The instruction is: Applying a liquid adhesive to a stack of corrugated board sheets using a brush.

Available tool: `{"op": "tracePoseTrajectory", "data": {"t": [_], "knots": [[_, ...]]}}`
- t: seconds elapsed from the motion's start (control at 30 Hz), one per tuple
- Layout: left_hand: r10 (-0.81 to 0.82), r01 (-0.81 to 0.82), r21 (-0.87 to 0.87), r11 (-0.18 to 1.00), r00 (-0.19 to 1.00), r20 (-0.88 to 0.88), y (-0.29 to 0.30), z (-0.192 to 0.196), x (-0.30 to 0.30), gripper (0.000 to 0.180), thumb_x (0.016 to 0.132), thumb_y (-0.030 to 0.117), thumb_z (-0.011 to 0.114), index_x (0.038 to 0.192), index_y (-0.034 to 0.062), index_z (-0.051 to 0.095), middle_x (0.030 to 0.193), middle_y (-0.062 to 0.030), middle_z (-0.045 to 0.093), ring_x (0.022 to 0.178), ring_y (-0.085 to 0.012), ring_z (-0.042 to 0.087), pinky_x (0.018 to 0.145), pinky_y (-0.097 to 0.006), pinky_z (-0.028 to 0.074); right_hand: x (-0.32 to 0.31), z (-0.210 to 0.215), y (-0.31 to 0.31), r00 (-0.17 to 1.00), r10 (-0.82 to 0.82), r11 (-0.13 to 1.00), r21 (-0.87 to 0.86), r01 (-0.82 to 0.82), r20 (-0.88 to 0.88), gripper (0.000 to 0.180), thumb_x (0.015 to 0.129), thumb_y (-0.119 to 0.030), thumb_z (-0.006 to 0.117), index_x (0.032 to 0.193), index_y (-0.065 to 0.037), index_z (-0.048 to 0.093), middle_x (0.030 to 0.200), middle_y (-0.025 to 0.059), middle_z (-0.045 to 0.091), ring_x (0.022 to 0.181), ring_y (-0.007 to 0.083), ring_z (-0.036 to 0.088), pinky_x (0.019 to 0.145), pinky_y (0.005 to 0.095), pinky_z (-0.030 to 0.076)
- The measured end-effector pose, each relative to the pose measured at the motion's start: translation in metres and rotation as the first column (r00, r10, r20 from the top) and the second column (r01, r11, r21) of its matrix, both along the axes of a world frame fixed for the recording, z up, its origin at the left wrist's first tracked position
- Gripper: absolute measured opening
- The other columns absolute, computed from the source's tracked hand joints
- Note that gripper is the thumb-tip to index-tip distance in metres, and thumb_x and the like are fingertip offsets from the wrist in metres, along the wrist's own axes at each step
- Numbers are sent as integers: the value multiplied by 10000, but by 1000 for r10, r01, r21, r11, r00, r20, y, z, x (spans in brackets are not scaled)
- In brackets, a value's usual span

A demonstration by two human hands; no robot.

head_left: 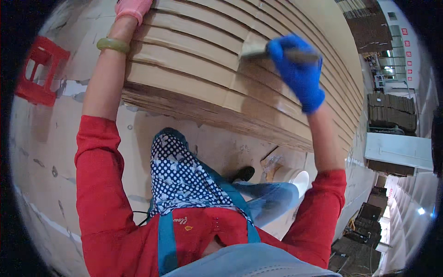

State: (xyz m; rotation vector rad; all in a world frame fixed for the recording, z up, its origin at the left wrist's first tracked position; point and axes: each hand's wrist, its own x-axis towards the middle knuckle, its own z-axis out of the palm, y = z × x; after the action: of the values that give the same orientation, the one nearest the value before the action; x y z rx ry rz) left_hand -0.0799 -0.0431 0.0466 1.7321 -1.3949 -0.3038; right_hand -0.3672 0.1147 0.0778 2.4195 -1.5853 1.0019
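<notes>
Fanned cardboard sheets (184,64) lie overlapped like steps on top of a thick stack in front of me. My right hand (297,69), in a blue knit glove, is closed around the handle of a flat brush (254,48), slightly blurred. The brush's pale bristles touch the sheets, and a wet-looking patch shows beside them. My left hand (133,8), in a pink glove, is at the stack's far left edge. Its fingers run out of the picture at the top, so their pose is hidden.
A red plastic stool (42,71) stands on the floor at the left. Below the stack, near my leg, is a white bucket (299,181). Further stacks of brown cardboard (391,111) stand along the right, by a pale blue-white panel (399,151).
</notes>
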Motion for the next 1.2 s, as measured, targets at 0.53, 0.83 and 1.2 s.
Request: {"op": "tracePoseTrajectory", "data": {"t": [0.53, 0.83, 1.2], "knots": [[-15, 16, 5, 1000, 999, -52, -2, -4, 2, 638, 724, 510, 447, 1118, 8, 461, 1101, -210, 488, 1060, -331, 426, 880, -364, 332, 9, -11, -1, 992, -118, 987, -113, 112, -44, 47, 767, -55, 558, 743, -43, 597, 669, 30, 569, 569, 96, 516, 507, 194, 405], [6, -9, -33, 999, 996, -88, -1, -4, -1, 630, 734, 499, 441, 1117, -1, 456, 1116, -211, 476, 1060, -340, 418, 882, -372, 323, 39, 2, 78, 977, 177, 977, 144, -159, -121, 34, 680, -27, 583, 701, -53, 580, 663, 77, 550, 569, 190, 541, 551, 259, 438], [-35, 25, -85, 996, 993, -116, 0, -6, 3, 593, 730, 493, 454, 1074, 11, 486, 1069, -205, 504, 1013, -340, 450, 850, -369, 348, 29, 3, 93, 973, 180, 981, 94, -168, -142, 65, 710, -63, 615, 768, -46, 592, 693, 62, 572, 620, 133, 550, 596, 258, 448]]}}
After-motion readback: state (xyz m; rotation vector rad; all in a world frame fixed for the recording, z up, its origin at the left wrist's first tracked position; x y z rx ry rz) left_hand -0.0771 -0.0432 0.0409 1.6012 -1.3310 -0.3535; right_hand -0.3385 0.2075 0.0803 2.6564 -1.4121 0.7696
